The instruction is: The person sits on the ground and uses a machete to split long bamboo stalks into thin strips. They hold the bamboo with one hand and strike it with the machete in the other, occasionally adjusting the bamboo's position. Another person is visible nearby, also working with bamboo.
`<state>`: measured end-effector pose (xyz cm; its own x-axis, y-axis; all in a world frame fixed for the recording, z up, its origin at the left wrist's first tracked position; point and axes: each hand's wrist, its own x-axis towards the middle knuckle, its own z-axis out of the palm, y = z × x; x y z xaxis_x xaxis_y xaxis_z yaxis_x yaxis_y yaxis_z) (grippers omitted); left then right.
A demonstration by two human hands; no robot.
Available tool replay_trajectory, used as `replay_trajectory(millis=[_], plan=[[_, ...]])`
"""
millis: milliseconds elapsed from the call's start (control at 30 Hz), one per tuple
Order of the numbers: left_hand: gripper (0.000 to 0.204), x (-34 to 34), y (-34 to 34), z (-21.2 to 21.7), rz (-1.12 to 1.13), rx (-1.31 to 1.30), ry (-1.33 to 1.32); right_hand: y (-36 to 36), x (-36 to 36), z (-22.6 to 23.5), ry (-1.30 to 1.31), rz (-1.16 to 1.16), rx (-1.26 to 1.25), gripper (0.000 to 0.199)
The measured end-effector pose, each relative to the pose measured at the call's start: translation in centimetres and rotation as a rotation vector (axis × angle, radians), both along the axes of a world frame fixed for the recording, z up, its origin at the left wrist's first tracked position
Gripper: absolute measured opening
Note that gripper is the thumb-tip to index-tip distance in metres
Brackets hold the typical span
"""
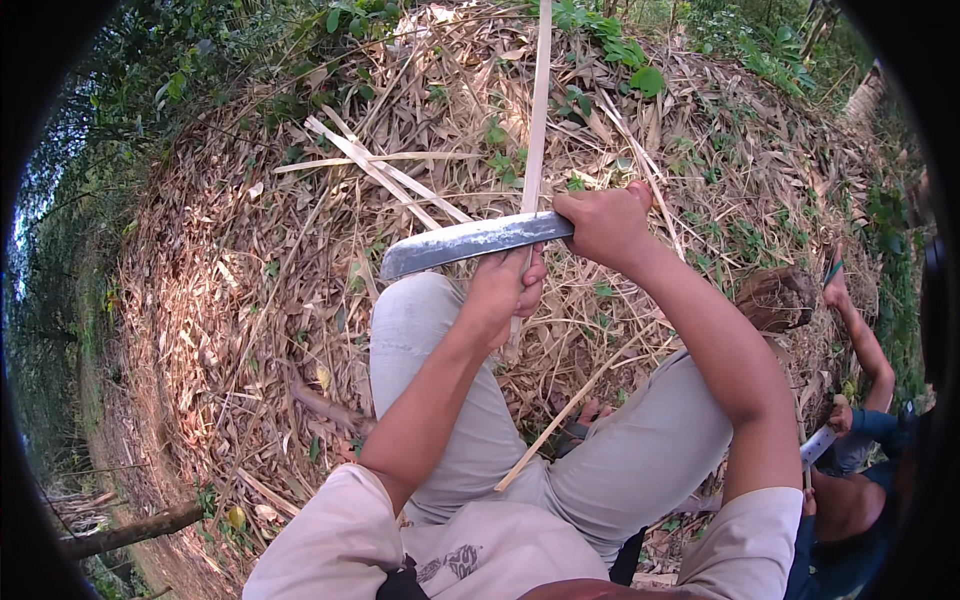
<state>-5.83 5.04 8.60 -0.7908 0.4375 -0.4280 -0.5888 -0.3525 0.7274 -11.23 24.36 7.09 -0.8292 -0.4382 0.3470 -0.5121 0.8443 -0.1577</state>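
Mid-frame: right hand (603, 225) clenched on the handle of a heavy, stiff machete (470, 243), left hand (505, 290) wrapped around a light, springy, likely splintery bamboo strip (538, 110) just under the blade, best gripped low, clear of the edge.

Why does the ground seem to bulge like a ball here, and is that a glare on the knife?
Head view: the fisheye lens bends the leaf-littered ground toward a black rim; soft, even daylight casts no hard shadows; the machete blade, gripped by the right hand, shows a pale sheen, not harsh glare; the left hand holding the bamboo strip is sharp, the edges softer.
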Motion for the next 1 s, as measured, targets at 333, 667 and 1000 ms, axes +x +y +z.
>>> replay_trajectory(millis=[333, 667, 1000], plan=[[0.025, -0.1, 0.2, -0.5, -0.103, -0.064, 0.074, 4.1, -3.3, 2.2, -0.296, -0.462, -0.078, 0.014], [0.025, 3.3, 0.3, 0.7, -0.326, -0.109, -0.007, 17.5, -5.2, -1.1, -0.26, -0.897, -0.126, 0.027], [0.022, 1.6, 0.5, -0.9, -0.204, -0.051, -0.109, 12.1, -3.7, -0.3, -0.386, -0.575, 0.049, 0.023]])
